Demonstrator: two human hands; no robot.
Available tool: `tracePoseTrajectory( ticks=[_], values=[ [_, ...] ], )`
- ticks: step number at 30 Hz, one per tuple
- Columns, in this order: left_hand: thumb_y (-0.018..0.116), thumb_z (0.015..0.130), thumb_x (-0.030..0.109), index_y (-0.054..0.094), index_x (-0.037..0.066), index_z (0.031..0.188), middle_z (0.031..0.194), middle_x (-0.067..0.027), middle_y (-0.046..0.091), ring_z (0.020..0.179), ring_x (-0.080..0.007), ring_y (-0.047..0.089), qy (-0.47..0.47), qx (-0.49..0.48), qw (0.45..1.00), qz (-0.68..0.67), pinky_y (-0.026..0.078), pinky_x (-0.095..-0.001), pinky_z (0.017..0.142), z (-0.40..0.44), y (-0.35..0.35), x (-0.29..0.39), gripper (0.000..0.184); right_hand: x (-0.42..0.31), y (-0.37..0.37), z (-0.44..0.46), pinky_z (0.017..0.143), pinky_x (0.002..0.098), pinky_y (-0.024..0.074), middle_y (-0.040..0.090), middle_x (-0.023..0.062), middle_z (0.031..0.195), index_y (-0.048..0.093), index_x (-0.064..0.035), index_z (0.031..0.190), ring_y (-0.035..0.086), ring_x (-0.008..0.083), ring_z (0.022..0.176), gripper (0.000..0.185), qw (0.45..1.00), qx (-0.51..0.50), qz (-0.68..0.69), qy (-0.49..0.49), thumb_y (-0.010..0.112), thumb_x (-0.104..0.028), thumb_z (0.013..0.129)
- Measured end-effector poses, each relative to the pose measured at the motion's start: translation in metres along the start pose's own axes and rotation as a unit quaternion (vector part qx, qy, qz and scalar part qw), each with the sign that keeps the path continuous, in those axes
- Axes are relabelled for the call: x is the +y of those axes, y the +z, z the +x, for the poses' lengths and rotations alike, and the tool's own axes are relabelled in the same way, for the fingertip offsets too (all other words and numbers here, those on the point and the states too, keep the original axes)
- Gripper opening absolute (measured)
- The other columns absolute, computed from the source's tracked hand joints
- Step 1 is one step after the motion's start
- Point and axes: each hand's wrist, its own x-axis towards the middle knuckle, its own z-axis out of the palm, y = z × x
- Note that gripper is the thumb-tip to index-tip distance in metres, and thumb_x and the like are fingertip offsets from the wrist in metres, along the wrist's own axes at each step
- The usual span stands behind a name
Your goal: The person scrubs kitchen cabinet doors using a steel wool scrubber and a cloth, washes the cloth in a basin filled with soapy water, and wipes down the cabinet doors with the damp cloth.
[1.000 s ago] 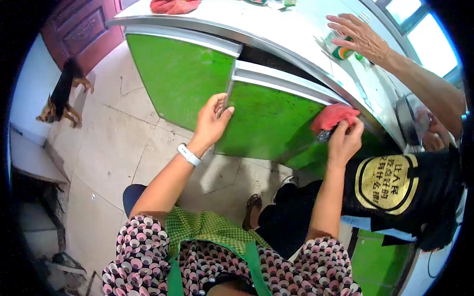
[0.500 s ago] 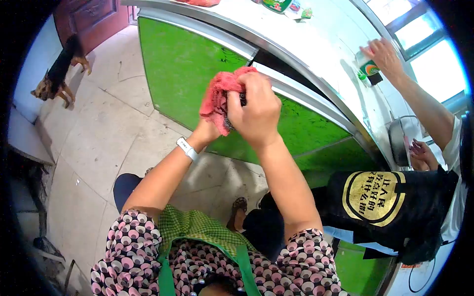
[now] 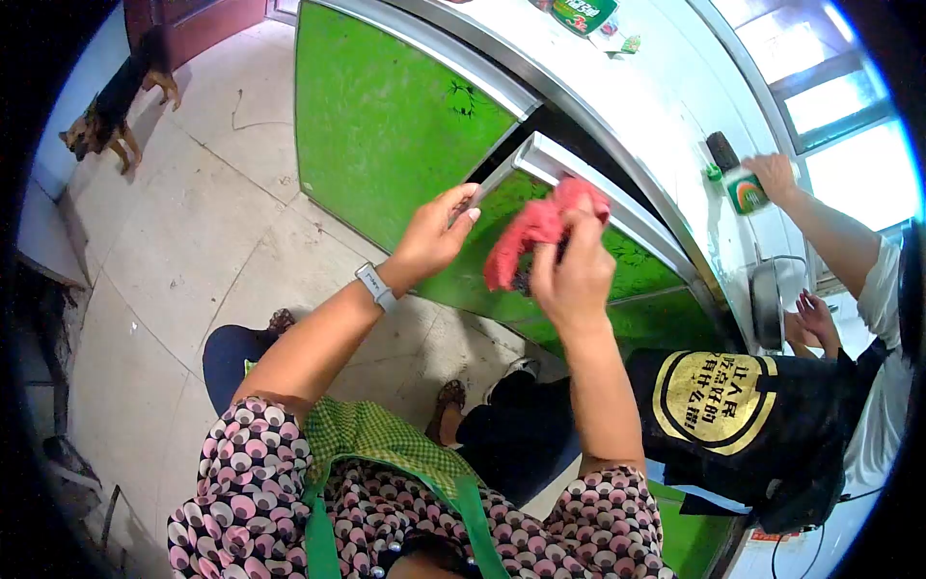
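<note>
"Right grip: state?"

"Closed round a bunched red cloth, mid-frame, before the upper face of a green cabinet door. Whether cloth meets panel cannot be confirmed."

"Left grip?"

"Thumb and fingers appear to pinch the door's left edge, just left of centre. Door stands ajar below the white table."

"Extent done?"

"Judged partway at most. Edge is held and cloth is at the face, yet dark marks show right of it. Neighbouring panel, upper centre, bears marks too. No finished area can be certified."
</note>
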Motion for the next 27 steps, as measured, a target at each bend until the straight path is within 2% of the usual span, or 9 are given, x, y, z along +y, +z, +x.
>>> tracePoseTrajectory(
  ticks=[2, 5, 9, 10, 13, 19, 23, 25, 27],
  values=[
    [0.056, 0.082, 0.011, 0.05, 0.0, 0.113, 0.098, -0.0151, 0.059, 0.09, -0.0189, 0.058, 0.07, 0.045, 0.996, -0.029, 0.044, -0.0293, 0.079, 0.005, 0.005, -0.017, 0.033, -0.016, 0.008, 0.011, 0.054, 0.0375, 0.0504, 0.053, 0.0292, 0.104, 0.048, 0.0009, 0.093, 0.06, 0.0348, 0.064, 0.026, 0.999, -0.023, 0.028, -0.003, 0.059, -0.004, 0.069],
    [0.06, 0.077, 0.012, 0.051, 0.001, 0.112, 0.098, -0.0154, 0.059, 0.089, -0.0181, 0.058, 0.128, 0.044, 0.989, -0.057, 0.045, -0.0298, 0.078, 0.005, 0.005, -0.02, 0.038, -0.041, 0.029, 0.026, 0.054, 0.0361, 0.0502, 0.054, 0.0269, 0.105, 0.048, -0.001, 0.092, 0.061, 0.034, 0.068, 0.029, 0.999, -0.038, 0.01, 0.01, 0.059, -0.001, 0.066],
    [0.062, 0.073, 0.009, 0.051, 0.001, 0.111, 0.098, -0.0132, 0.06, 0.09, -0.0149, 0.057, -0.007, -0.033, 0.979, -0.203, 0.045, -0.0288, 0.078, 0.01, -0.005, -0.018, 0.04, -0.03, 0.021, 0.025, 0.059, 0.0335, 0.0514, 0.055, 0.0238, 0.107, 0.05, -0.0006, 0.092, 0.062, 0.0314, 0.078, 0.032, 1.0, -0.013, -0.004, -0.024, 0.061, -0.003, 0.062],
    [0.059, 0.078, 0.007, 0.05, 0.0, 0.112, 0.099, -0.0124, 0.06, 0.091, -0.0152, 0.057, 0.071, -0.03, 0.985, -0.152, 0.045, -0.028, 0.079, -0.002, -0.003, 0.016, 0.036, -0.017, 0.012, 0.015, 0.059, 0.0334, 0.0517, 0.055, 0.0229, 0.108, 0.051, -0.0009, 0.096, 0.063, 0.0294, 0.079, 0.036, 0.998, -0.036, -0.034, -0.037, 0.062, -0.005, 0.062],
    [0.054, 0.083, 0.008, 0.049, -0.001, 0.113, 0.1, -0.0131, 0.059, 0.092, -0.0158, 0.056, 0.054, 0.027, 0.998, -0.014, 0.044, -0.0278, 0.08, -0.001, -0.004, 0.006, 0.031, 0.025, -0.017, -0.016, 0.062, 0.0333, 0.0529, 0.057, 0.0203, 0.107, 0.05, -0.0009, 0.103, 0.063, 0.0307, 0.081, 0.041, 0.995, 0.026, -0.099, -0.014, 0.062, -0.005, 0.064],
    [0.052, 0.087, 0.012, 0.047, -0.003, 0.117, 0.105, -0.009, 0.057, 0.096, -0.0122, 0.053, 0.059, 0.029, 0.998, 0.013, 0.042, -0.0256, 0.083, -0.011, -0.006, 0.019, 0.034, 0.067, -0.074, -0.067, 0.064, 0.0358, 0.0511, 0.059, 0.0151, 0.106, 0.051, -0.006, 0.093, 0.062, 0.0316, 0.081, 0.027, 0.975, 0.051, -0.171, 0.134, 0.059, -0.007, 0.068],
    [0.054, 0.086, 0.014, 0.053, -0.003, 0.112, 0.099, -0.0099, 0.061, 0.09, -0.0123, 0.056, 0.038, 0.065, 0.997, 0.026, 0.045, -0.0242, 0.077, -0.02, -0.007, 0.03, 0.031, 0.057, -0.08, -0.066, 0.07, 0.0293, 0.0478, 0.058, 0.0133, 0.089, 0.05, 0.0001, 0.09, 0.06, 0.0227, 0.076, 0.021, 0.965, 0.159, -0.021, 0.209, 0.057, 0.001, 0.071],
    [0.055, 0.085, 0.013, 0.053, -0.004, 0.111, 0.098, -0.0104, 0.062, 0.09, -0.0126, 0.057, 0.012, 0.084, 0.996, 0.012, 0.046, -0.0241, 0.077, -0.017, -0.004, 0.028, 0.031, 0.048, -0.069, -0.054, 0.071, 0.029, 0.0477, 0.058, 0.0126, 0.089, 0.051, -0.0001, 0.089, 0.06, 0.023, 0.08, 0.019, 0.963, 0.171, -0.012, 0.207, 0.057, 0.001, 0.07],
    [0.056, 0.085, 0.013, 0.054, -0.004, 0.109, 0.097, -0.0109, 0.063, 0.089, -0.0129, 0.058, -0.011, 0.095, 0.995, -0.008, 0.046, -0.024, 0.076, -0.009, -0.004, 0.028, 0.03, 0.038, -0.048, -0.027, 0.079, 0.0361, 0.0464, 0.059, 0.0169, 0.098, 0.053, -0.0036, 0.087, 0.058, 0.0312, 0.089, 0.021, 0.976, 0.176, -0.077, 0.104, 0.058, -0.001, 0.067]
  ],
)
